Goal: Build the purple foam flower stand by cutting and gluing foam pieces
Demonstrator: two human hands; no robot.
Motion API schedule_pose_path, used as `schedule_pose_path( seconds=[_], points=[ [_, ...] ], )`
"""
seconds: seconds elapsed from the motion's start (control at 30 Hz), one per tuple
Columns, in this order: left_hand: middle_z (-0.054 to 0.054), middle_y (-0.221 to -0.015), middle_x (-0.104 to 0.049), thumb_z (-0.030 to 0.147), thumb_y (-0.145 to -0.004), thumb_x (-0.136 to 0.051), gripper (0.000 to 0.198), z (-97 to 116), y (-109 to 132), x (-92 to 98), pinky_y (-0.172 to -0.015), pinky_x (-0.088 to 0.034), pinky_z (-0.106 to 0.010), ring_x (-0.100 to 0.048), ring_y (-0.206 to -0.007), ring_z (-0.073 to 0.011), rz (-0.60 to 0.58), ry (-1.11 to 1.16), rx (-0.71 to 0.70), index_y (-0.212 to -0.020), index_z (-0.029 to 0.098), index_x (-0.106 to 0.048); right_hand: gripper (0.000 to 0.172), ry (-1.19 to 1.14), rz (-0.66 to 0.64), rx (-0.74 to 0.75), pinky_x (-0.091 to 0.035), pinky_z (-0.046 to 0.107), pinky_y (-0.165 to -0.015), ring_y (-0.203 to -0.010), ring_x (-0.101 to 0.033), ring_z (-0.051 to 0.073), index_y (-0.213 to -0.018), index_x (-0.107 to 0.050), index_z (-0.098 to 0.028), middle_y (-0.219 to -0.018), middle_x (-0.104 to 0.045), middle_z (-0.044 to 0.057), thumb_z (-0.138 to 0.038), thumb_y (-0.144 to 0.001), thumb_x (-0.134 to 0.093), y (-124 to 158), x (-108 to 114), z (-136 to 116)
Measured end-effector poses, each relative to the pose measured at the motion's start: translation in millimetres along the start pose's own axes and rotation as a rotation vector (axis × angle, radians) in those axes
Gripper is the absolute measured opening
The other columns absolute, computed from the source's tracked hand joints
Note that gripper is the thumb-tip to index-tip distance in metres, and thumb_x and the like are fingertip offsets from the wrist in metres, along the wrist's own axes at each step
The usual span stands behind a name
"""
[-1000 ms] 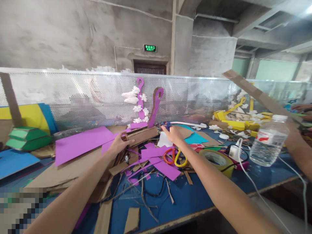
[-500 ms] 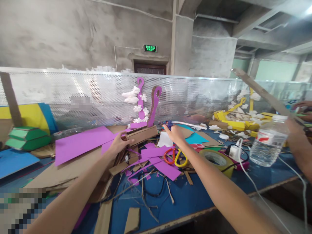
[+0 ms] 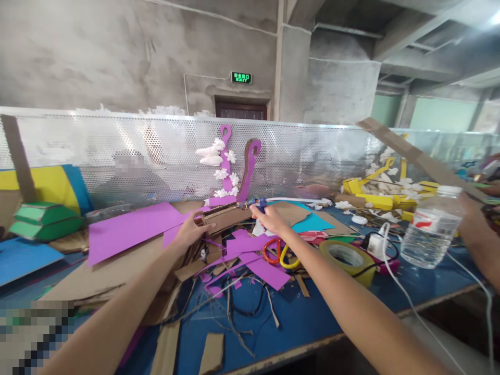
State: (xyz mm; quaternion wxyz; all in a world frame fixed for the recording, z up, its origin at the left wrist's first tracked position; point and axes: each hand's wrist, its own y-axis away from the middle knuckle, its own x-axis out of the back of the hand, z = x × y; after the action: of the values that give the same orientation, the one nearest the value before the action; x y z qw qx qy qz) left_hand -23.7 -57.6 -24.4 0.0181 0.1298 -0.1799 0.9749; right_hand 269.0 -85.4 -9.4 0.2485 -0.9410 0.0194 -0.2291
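Cardboard box (image 3: 224, 221): middle of the frame, between the two hands; a long, narrow trough of plain brown board, open along its top, its left end in the left hand and its right end just under the tool
Left hand (image 3: 192, 232): left of centre; gripping the box's near left corner, thumb along the front wall
Right hand (image 3: 270, 216): right of centre; closed around a blue glue gun (image 3: 261, 202), smooth and hard-looking, its nozzle pointing left at the box's right end; whether the tip touches cannot be told
Hooked piece (image 3: 247, 174): centre, above the box's right end; upright, slightly tilted, smooth purple face, brown corrugated edge, top curled over; its foot is partly hidden
Tufted piece (image 3: 226, 179): just left of the hooked piece; purple, looped at the top, with crumpled white tufts along it
Purple sheet (image 3: 135, 232): left of centre; flat, matte, straight-edged
Scissors (image 3: 271, 251): below the right hand; rounded handle loops, one orange-red, one yellow
Tape roll (image 3: 364, 271): right of the right forearm; thick yellowish ring
Bottle (image 3: 427, 242): right of the frame; clear ribbed plastic, white cap
Surface (image 3: 289, 325): blue, under torn cardboard strips and purple offcuts at lower centre
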Motion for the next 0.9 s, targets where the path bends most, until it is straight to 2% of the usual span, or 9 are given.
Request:
schedule_pose_path(
  seconds=[0.1, 0.2, 0.3, 0.43, 0.57, 0.7, 0.8, 0.9],
  points=[
    [-0.011, -0.11, -0.072, 0.041, -0.057, -0.091, 0.083, 0.0, 0.6, -0.5, -0.086, -0.059, -0.044, -0.072, -0.102, -0.0289, -0.007, 0.05, 0.0, -0.128, 0.021, -0.053, 0.046, -0.361, -0.007, -0.076, -0.037, 0.022, -0.039, -0.041, -0.045, 0.011, -0.077, -0.055, -0.02, -0.057, -0.054, -0.001, -0.065, -0.086, -0.055, -0.3, 2.8, -0.5],
    [-0.01, -0.109, -0.072, 0.04, -0.056, -0.092, 0.083, 0.5, 2.4, -1.3, -0.079, -0.061, -0.042, -0.073, -0.098, -0.0286, 0.016, 0.118, 0.035, -0.127, 0.021, -0.053, 0.035, -0.611, 0.007, -0.114, -0.032, 0.02, -0.037, -0.041, -0.042, 0.008, -0.077, -0.051, -0.021, -0.056, -0.05, -0.004, -0.052, -0.078, -0.067, 0.4, 12.8, -1.9],
    [-0.01, -0.106, -0.073, 0.04, -0.058, -0.092, 0.08, 3.1, 3.8, -1.1, -0.075, -0.062, -0.038, -0.074, -0.092, -0.0265, 0.059, 0.159, 0.058, -0.126, 0.021, -0.054, 0.027, -0.73, -0.025, -0.156, -0.025, 0.019, -0.036, -0.041, -0.041, 0.008, -0.078, -0.048, -0.021, -0.056, -0.05, -0.005, -0.035, -0.069, -0.069, 2.1, 23.5, -3.6],
    [-0.009, -0.105, -0.072, 0.039, -0.061, -0.091, 0.071, 11.8, 3.6, 1.5, -0.076, -0.062, -0.033, -0.074, -0.087, -0.0217, 0.134, 0.224, 0.106, -0.12, 0.019, -0.056, 0.032, -0.757, -0.075, -0.179, -0.029, 0.017, -0.04, -0.045, -0.044, 0.006, -0.079, -0.045, -0.021, -0.063, -0.054, -0.005, -0.024, -0.062, -0.072, 4.1, 31.5, -3.1],
    [-0.008, -0.101, -0.072, 0.034, -0.06, -0.093, 0.069, 21.2, 3.2, 6.4, -0.077, -0.061, -0.029, -0.073, -0.084, -0.0182, 0.19, 0.29, 0.131, -0.116, 0.018, -0.055, 0.033, -0.565, -0.14, -0.227, -0.025, 0.016, -0.037, -0.045, -0.045, 0.006, -0.082, -0.049, -0.019, -0.066, -0.055, -0.003, -0.023, -0.062, -0.075, 1.4, 31.4, 3.6],
    [-0.004, -0.091, -0.07, 0.035, -0.058, -0.093, 0.066, 23.0, 2.5, 12.7, -0.071, -0.06, -0.027, -0.072, -0.076, -0.0161, 0.214, 0.251, 0.119, -0.11, 0.017, -0.056, 0.024, -0.308, -0.115, -0.241, -0.047, 0.021, -0.05, -0.057, -0.057, 0.013, -0.083, -0.054, -0.017, -0.068, -0.059, 0.001, -0.03, -0.073, -0.072, -4.6, 28.9, 14.9],
    [-0.002, -0.087, -0.07, 0.041, -0.056, -0.093, 0.067, 19.3, 0.2, 16.3, -0.068, -0.059, -0.028, -0.071, -0.074, -0.0177, 0.216, 0.185, 0.102, -0.108, 0.018, -0.057, 0.024, 0.184, -0.183, -0.172, -0.053, 0.028, -0.065, -0.076, -0.066, 0.021, -0.092, -0.062, -0.018, -0.085, -0.069, 0.007, -0.039, -0.082, -0.067, -6.7, 31.5, 21.6],
    [-0.003, -0.088, -0.07, 0.043, -0.054, -0.093, 0.072, 12.6, -4.1, 18.6, -0.068, -0.059, -0.03, -0.072, -0.075, -0.0193, 0.221, 0.142, 0.106, -0.111, 0.018, -0.057, 0.039, 0.673, -0.281, -0.166, -0.052, 0.034, -0.083, -0.1, -0.068, 0.029, -0.103, -0.069, -0.016, -0.105, -0.073, 0.015, -0.051, -0.091, -0.056, -5.1, 35.6, 25.1]
  ],
)
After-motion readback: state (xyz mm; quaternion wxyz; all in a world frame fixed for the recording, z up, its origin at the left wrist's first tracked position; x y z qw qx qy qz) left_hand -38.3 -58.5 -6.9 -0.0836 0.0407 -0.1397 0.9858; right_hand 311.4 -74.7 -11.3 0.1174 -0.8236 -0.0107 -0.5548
